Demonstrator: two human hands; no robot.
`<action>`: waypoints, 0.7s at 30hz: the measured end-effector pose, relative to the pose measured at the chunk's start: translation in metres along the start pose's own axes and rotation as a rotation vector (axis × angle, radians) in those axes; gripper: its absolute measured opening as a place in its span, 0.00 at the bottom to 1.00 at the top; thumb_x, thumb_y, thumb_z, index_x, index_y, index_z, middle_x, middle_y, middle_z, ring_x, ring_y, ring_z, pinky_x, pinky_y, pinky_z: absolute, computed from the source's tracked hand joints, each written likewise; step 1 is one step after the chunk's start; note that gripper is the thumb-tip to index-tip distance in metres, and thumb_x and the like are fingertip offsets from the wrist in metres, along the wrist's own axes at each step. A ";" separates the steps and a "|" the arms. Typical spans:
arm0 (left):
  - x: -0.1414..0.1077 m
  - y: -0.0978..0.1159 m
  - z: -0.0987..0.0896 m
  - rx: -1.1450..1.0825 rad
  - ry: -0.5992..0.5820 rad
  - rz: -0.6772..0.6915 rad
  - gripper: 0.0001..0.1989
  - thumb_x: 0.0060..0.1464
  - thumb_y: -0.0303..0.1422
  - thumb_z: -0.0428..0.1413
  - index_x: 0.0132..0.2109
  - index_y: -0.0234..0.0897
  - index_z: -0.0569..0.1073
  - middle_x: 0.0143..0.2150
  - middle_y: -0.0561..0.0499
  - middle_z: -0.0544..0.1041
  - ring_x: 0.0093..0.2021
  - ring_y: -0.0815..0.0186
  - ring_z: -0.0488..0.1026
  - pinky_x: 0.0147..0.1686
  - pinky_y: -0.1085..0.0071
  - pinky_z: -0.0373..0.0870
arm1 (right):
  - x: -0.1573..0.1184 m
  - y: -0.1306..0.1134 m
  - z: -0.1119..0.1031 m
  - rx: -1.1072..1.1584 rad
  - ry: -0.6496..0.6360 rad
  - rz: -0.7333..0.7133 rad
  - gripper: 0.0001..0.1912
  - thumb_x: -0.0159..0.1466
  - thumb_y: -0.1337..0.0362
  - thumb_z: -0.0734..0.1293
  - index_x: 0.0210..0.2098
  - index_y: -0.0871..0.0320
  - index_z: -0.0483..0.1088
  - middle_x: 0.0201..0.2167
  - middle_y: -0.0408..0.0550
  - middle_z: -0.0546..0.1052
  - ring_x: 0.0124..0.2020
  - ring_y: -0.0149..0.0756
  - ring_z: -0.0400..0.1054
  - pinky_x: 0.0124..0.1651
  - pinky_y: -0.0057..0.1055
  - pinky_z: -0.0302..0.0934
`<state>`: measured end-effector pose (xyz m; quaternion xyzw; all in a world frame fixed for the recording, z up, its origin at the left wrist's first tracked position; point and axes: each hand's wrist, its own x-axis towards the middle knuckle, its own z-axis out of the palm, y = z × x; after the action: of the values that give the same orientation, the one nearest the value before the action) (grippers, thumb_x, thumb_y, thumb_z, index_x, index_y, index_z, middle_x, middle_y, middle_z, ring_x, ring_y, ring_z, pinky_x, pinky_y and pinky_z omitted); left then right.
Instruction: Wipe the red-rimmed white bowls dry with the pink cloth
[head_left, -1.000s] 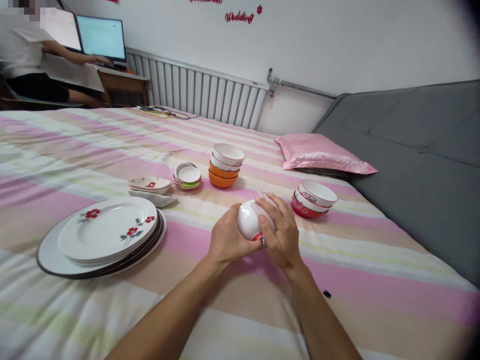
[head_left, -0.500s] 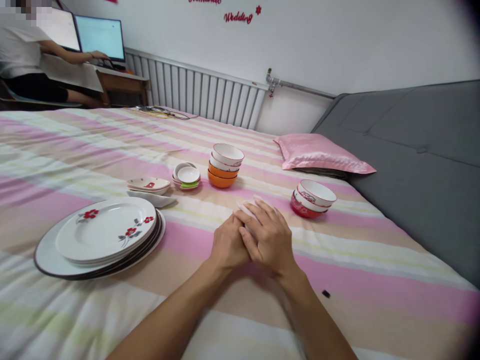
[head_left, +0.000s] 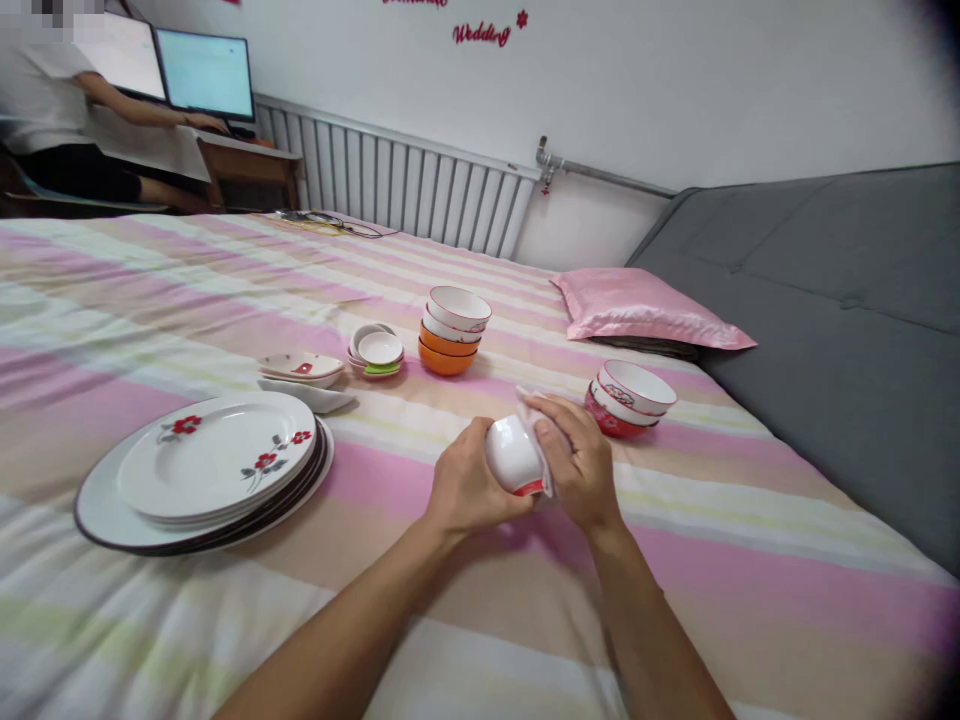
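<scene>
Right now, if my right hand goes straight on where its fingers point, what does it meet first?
Likely the white bowl in the left hand, through the cloth that the right hand holds; exact depth is unclear.

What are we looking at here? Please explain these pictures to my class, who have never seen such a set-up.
There is no machine here: these are a person's own bare hands. Every picture comes from one camera worn on that person's head, looking forward and down.

The left hand holds a white bowl with its outside showing. The right hand holds a pale cloth against it.

On the striped bed, from left to right, lie plates, oval dishes, small round dishes, a white-and-orange stack of bowls and a white-and-red stack. Behind is a pink pillow. At far left, another person sits by two screens.
</scene>
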<state>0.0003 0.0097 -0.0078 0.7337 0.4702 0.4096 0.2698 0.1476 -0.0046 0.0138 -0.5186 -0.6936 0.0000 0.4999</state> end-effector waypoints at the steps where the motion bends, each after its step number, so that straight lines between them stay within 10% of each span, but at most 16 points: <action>1: 0.000 0.000 0.000 -0.033 0.009 -0.010 0.30 0.33 0.41 0.65 0.44 0.39 0.64 0.37 0.50 0.74 0.36 0.59 0.73 0.32 0.67 0.68 | 0.000 0.002 0.000 0.053 0.027 0.024 0.17 0.67 0.59 0.59 0.49 0.53 0.74 0.50 0.49 0.76 0.54 0.43 0.67 0.58 0.45 0.59; 15: 0.006 -0.004 -0.002 -0.472 0.070 -0.198 0.32 0.32 0.38 0.69 0.45 0.36 0.66 0.43 0.45 0.74 0.42 0.57 0.74 0.37 0.65 0.72 | -0.002 0.006 0.018 0.629 0.332 0.392 0.21 0.66 0.54 0.60 0.54 0.56 0.70 0.57 0.50 0.72 0.59 0.43 0.64 0.62 0.44 0.57; 21: 0.008 -0.011 0.000 -0.674 0.123 -0.280 0.33 0.34 0.42 0.69 0.45 0.36 0.65 0.41 0.46 0.74 0.40 0.59 0.74 0.35 0.67 0.71 | -0.009 0.000 0.027 0.591 0.234 0.406 0.28 0.67 0.48 0.56 0.63 0.52 0.58 0.53 0.51 0.72 0.52 0.46 0.70 0.45 0.41 0.69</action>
<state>-0.0026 0.0215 -0.0134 0.5062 0.4203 0.5438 0.5209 0.1287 0.0027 -0.0054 -0.4754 -0.4851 0.2399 0.6936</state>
